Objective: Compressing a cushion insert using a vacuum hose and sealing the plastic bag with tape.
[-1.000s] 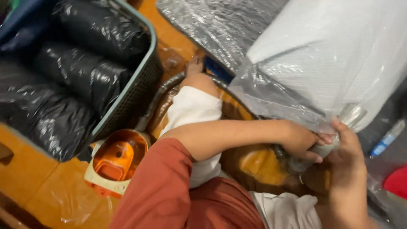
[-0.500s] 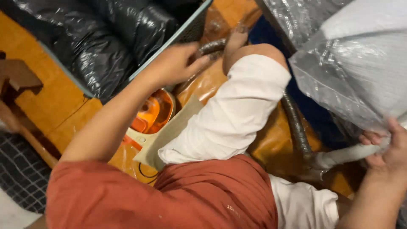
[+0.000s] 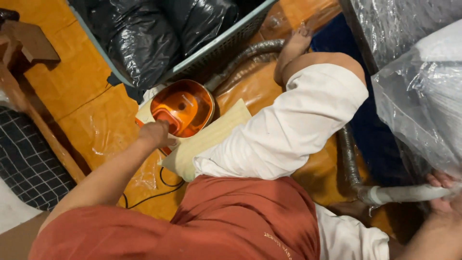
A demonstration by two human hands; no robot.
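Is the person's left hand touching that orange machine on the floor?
Touching. The head view shows the left hand resting on the near edge of the orange machine, with no gap visible between them.

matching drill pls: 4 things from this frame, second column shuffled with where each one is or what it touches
1. left hand
2. right hand
3. grey hose
4. black plastic bags

a. inside the green-rimmed basket
b. on the orange-topped machine
c. gripping the white nozzle at the clear bag
d. curving over the floor past the bent knee

Pairs: 1-b, 2-c, 3-d, 4-a
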